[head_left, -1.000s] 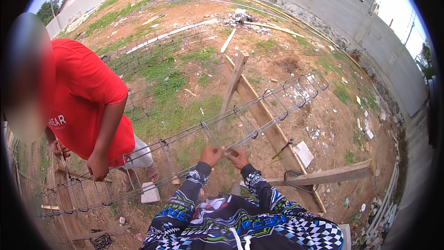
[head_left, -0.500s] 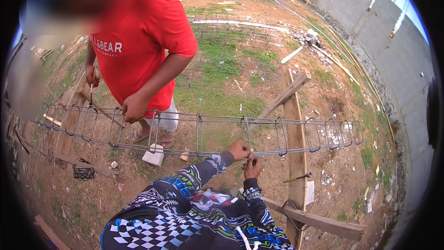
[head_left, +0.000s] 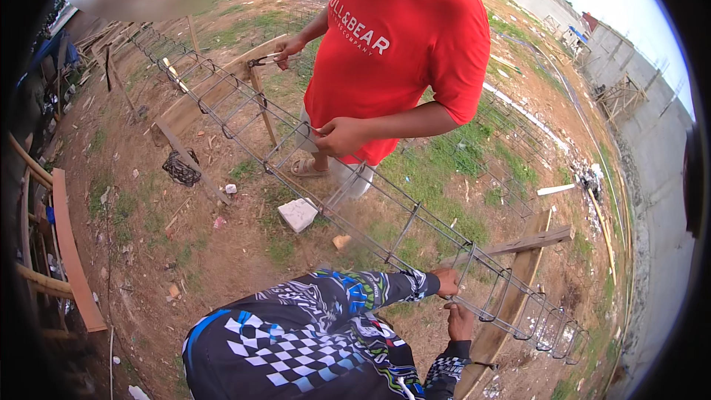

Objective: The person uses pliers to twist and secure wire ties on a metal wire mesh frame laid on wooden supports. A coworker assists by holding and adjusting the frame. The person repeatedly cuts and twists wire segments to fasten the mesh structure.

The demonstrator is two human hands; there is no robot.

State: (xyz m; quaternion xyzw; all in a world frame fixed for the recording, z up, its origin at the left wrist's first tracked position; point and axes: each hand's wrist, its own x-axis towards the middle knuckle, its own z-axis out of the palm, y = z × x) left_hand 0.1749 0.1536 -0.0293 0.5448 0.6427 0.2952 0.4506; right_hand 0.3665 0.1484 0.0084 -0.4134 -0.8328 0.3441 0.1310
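A long steel rebar cage (head_left: 402,232) of thin bars and square stirrups runs slantwise from far left to near right. At its near lower bar, beside a stirrup, my left hand (head_left: 446,281) is closed with the fingertips against the steel. Just below it, my right hand (head_left: 459,320) has its fingers pinched together at the same bar. What either hand pinches is too small to make out. Across the cage stands a person in a red shirt (head_left: 415,52), one hand (head_left: 342,136) near the upper bar and the other hand (head_left: 290,52) holding pincers (head_left: 266,60).
Wooden supports carry the cage: a board (head_left: 200,100) at the left and a plank (head_left: 511,289) at the right. A pale block (head_left: 298,215) and a bundle of dark wire (head_left: 181,167) lie on the ground. More cages lie in the grass behind the person.
My view has swung left, so the cage now slants across it. My hands stay at the near bar, slightly farther apart. The other person's pincers hand has lifted away from the cage.
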